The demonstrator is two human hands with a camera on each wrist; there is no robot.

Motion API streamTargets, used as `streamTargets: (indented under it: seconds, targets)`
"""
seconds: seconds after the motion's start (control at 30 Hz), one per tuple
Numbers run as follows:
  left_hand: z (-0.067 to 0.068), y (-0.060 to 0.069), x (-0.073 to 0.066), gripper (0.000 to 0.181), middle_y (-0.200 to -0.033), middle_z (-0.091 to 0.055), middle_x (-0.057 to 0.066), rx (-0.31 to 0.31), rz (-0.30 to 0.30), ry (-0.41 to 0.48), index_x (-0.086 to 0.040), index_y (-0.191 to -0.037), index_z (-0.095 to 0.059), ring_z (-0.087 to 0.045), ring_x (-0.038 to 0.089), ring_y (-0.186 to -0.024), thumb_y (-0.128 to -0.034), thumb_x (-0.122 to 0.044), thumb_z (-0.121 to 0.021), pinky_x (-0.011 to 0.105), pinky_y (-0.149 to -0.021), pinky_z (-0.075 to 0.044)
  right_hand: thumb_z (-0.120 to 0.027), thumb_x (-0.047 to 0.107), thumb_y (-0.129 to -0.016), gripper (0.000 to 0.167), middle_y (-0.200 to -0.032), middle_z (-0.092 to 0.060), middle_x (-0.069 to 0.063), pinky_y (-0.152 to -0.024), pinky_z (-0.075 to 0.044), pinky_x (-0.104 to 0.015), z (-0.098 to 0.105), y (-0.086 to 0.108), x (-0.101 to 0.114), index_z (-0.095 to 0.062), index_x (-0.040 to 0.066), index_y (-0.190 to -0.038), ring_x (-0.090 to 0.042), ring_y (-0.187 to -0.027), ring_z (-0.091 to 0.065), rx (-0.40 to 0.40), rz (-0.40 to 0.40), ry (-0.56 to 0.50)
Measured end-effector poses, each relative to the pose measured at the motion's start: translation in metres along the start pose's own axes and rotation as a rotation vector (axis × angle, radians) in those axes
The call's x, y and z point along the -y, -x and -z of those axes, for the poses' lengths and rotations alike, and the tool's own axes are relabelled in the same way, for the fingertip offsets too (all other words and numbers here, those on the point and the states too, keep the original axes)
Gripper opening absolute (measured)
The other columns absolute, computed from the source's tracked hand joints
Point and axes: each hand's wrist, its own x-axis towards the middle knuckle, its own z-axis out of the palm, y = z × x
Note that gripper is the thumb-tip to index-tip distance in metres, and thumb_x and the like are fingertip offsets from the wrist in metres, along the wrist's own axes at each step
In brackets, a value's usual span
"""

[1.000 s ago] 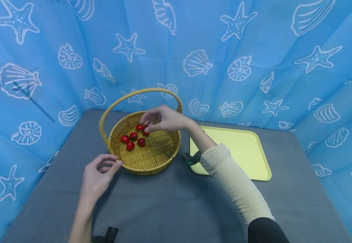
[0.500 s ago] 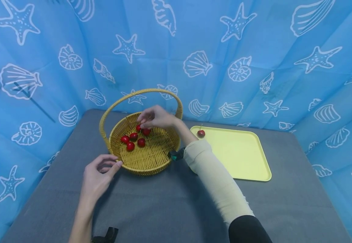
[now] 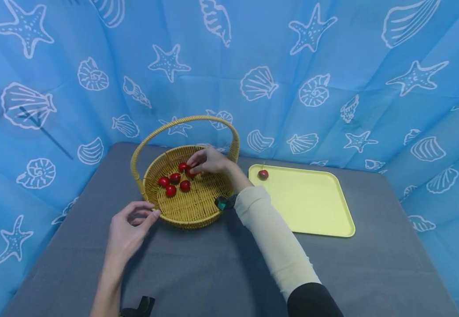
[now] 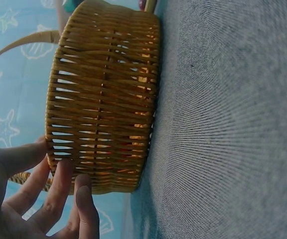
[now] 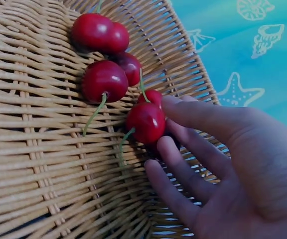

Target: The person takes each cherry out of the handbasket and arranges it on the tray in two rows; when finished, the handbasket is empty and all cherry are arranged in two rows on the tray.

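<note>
Inside the basket (image 3: 193,208), cherries (image 3: 175,178) — on the tray (image 3: 309,202), one cherry (image 3: 263,175).

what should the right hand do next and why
Probably the right hand should close on a cherry: its fingers are spread right beside it with no clear grip showing, and the left hand holds the basket by its rim.

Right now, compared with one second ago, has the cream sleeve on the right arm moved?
Yes. In the head view, the cream sleeve has moved left, closer to the basket, and it now covers less of the yellow tray.
</note>
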Motion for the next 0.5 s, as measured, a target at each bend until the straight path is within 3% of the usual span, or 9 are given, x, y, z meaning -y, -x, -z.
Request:
streamTargets:
  seconds: [0.3, 0.5]
  targets:
    - [0.0007, 0.0002, -0.0011, 0.032, -0.111, -0.080, 0.010, 0.009, 0.007, 0.001, -0.012, -0.123, -0.075, -0.065, -0.003, -0.093, -0.1018, -0.036, -0.078, 0.013, -0.085, -0.051, -0.079, 0.005, -0.098, 0.028, -0.127, -0.078, -0.016, -0.087, -0.058, -0.027, -0.0007, 0.0000, -0.0042, -0.078, 0.005, -0.126, -0.029, -0.121, -0.073, 0.014, 0.040, 0.138]
    - [0.0007, 0.0001, -0.0002, 0.031, -0.111, -0.080, 0.010, 0.013, 0.016, -0.004, -0.013, -0.123, -0.074, -0.066, -0.003, -0.092, -0.1013, -0.035, -0.079, 0.014, -0.085, -0.051, -0.078, 0.010, -0.101, 0.030, -0.134, -0.077, -0.010, -0.096, -0.058, -0.031, -0.0005, -0.0018, -0.0058, -0.077, 0.010, -0.131, -0.025, -0.127, -0.070, 0.094, 0.025, 0.231]
